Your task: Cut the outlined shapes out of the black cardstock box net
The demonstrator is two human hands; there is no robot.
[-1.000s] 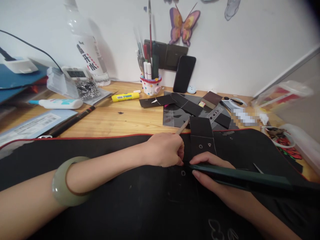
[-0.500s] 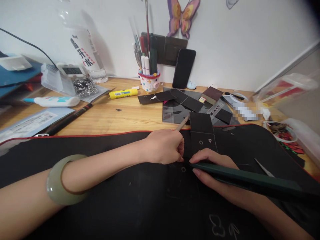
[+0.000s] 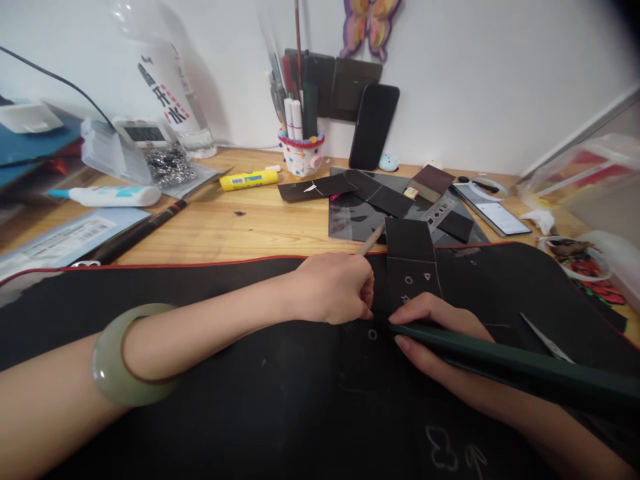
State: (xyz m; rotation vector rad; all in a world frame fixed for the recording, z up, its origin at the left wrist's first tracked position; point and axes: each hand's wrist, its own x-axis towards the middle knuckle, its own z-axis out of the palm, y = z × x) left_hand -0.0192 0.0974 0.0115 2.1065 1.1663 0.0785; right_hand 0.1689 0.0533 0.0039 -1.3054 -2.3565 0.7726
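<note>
My left hand [image 3: 335, 287] is closed around a thin wooden pencil [image 3: 371, 239], its tip down on black card lying on the black mat [image 3: 200, 373]. A pale green bangle [image 3: 123, 357] sits on that wrist. My right hand [image 3: 435, 333] holds a long dark green ruler [image 3: 525, 370] flat on the mat, fingers wrapped along its edge. Just beyond both hands lies a black card strip [image 3: 411, 263] marked with a small circle and triangle. A drawn circle [image 3: 373, 335] shows between the hands.
On the wooden desk [image 3: 250, 227] behind the mat are black card pieces [image 3: 370, 193], a pen cup [image 3: 301, 152], a phone [image 3: 374, 127] leaning on the wall, a yellow glue stick [image 3: 249, 179], a water bottle [image 3: 173, 87] and scissors [image 3: 547, 339] at right.
The view has shifted slightly; both hands stay in place on the card, with the pencil hand edging a little to the right.
</note>
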